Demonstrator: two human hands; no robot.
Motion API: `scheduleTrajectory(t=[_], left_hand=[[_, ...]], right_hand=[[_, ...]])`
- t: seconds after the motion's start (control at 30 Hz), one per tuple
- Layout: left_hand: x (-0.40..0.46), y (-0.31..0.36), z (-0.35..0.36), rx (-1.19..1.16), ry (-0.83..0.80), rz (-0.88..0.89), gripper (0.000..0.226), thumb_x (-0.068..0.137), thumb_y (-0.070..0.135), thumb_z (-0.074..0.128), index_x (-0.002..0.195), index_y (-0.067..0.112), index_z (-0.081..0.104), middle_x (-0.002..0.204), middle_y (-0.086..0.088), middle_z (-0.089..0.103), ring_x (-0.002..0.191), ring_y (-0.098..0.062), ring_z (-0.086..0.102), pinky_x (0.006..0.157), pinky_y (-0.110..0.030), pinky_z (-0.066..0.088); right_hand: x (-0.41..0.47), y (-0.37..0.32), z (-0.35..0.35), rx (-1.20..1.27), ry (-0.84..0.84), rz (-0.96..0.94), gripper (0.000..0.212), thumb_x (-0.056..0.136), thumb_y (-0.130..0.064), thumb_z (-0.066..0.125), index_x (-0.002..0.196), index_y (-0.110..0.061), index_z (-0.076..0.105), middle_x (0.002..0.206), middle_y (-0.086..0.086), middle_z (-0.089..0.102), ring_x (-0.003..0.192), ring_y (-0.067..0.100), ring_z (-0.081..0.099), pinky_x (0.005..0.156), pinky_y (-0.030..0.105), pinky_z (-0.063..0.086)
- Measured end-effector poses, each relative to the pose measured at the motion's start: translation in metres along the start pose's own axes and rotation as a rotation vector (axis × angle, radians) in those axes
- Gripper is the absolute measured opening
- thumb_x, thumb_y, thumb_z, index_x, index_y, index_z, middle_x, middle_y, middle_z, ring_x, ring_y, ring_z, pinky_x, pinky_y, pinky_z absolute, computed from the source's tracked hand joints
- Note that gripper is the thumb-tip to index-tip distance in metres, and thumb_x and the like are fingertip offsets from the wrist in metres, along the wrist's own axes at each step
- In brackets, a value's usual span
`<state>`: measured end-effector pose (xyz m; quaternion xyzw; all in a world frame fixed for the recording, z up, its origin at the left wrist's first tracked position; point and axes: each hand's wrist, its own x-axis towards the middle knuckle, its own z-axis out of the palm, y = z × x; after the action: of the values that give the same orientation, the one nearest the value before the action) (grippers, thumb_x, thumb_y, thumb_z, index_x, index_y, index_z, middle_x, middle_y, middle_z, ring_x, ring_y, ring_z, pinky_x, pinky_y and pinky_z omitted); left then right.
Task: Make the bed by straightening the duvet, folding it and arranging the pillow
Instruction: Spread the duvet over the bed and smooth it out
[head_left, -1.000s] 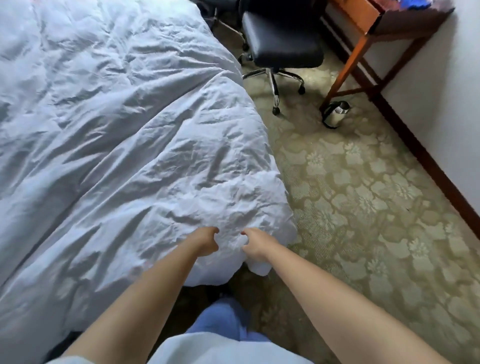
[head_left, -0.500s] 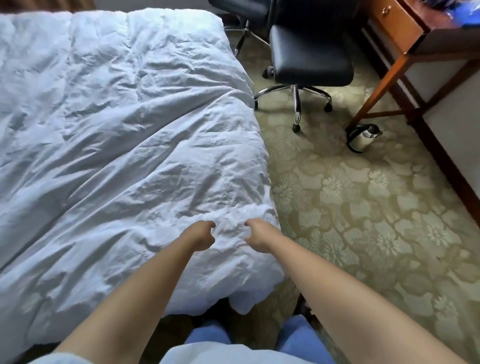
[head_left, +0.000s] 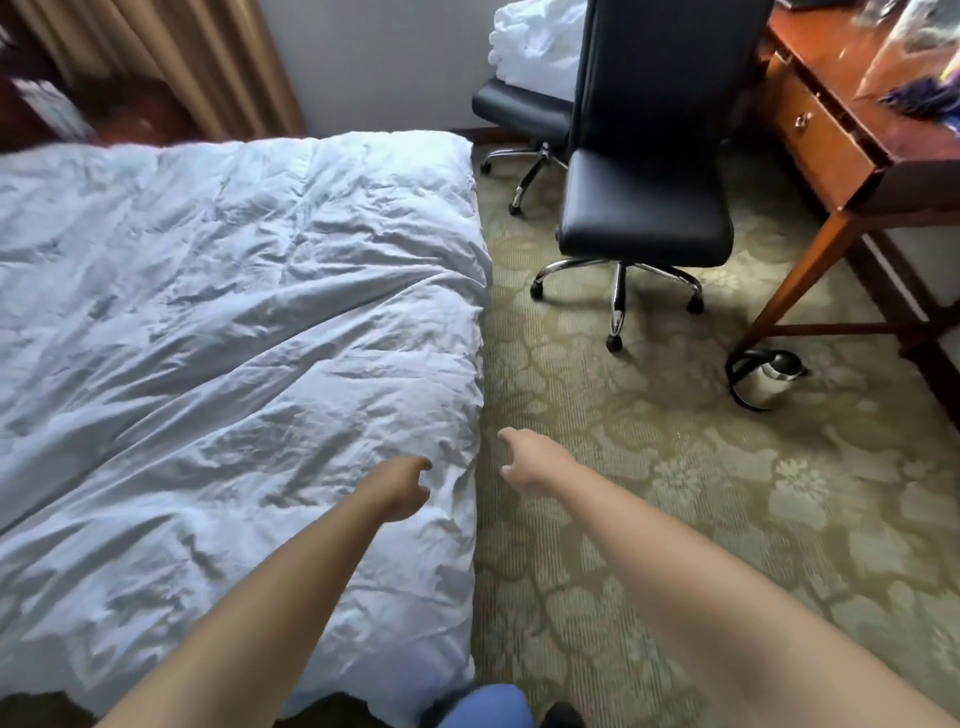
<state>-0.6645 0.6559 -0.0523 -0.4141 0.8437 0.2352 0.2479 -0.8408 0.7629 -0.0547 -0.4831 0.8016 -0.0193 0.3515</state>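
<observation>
Wrinkled white duvet (head_left: 223, 332) spread over the bed, filling the left half of the frame, right edge hanging beside the patterned carpet (head_left: 649, 493). Black office chair (head_left: 649, 208) at upper right, next to a wooden bench (head_left: 841, 156). Kettle (head_left: 769, 382) on the floor near the bench leg. Left hand (head_left: 400, 488) at lower centre, resting on the duvet edge, fingers curled, hold on the cloth impossible to tell. Right hand (head_left: 530, 462) just beside the edge, over the carpet, grip loosely half open, holding nothing.

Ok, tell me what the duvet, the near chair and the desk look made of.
Duvet: white woven fabric, probably cotton, matte and finely creased. Chair: smooth black leather or imitation, with shiny chrome-looking legs. Desk: reddish-brown wood, glossy varnish reflecting light.
</observation>
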Motion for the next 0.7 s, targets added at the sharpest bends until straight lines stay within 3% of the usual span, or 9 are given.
scheduleTrajectory(t=[0.17, 0.37, 0.7], left_hand=[[0.049, 0.041, -0.045, -0.01, 0.108, -0.024, 0.048, 0.095, 0.027, 0.051, 0.142, 0.02, 0.041, 0.146, -0.005, 0.042, 0.13, -0.024, 0.044, 0.101, -0.034, 0.041], [0.139, 0.074, -0.093, -0.089, 0.125, -0.066, 0.046, 0.096, 0.024, 0.048, 0.141, 0.02, 0.042, 0.147, -0.005, 0.042, 0.131, -0.024, 0.044, 0.101, -0.034, 0.04], [0.293, 0.13, -0.253, -0.172, 0.241, -0.022, 0.048, 0.092, 0.019, 0.051, 0.139, 0.017, 0.046, 0.146, -0.007, 0.044, 0.132, -0.024, 0.043, 0.102, -0.031, 0.037]], right_hand=[[0.041, 0.033, -0.058, -0.014, 0.033, -0.026, 0.06, 0.096, -0.019, 0.046, 0.15, -0.019, 0.023, 0.147, 0.009, 0.037, 0.125, 0.029, 0.048, 0.094, 0.041, 0.049], [0.111, 0.058, -0.127, -0.095, 0.021, -0.089, 0.062, 0.095, -0.017, 0.047, 0.151, -0.02, 0.022, 0.149, 0.007, 0.037, 0.127, 0.028, 0.046, 0.097, 0.039, 0.048], [0.256, 0.07, -0.301, -0.21, 0.087, -0.164, 0.063, 0.092, -0.01, 0.046, 0.15, -0.02, 0.025, 0.147, 0.005, 0.038, 0.128, 0.026, 0.045, 0.097, 0.037, 0.047]])
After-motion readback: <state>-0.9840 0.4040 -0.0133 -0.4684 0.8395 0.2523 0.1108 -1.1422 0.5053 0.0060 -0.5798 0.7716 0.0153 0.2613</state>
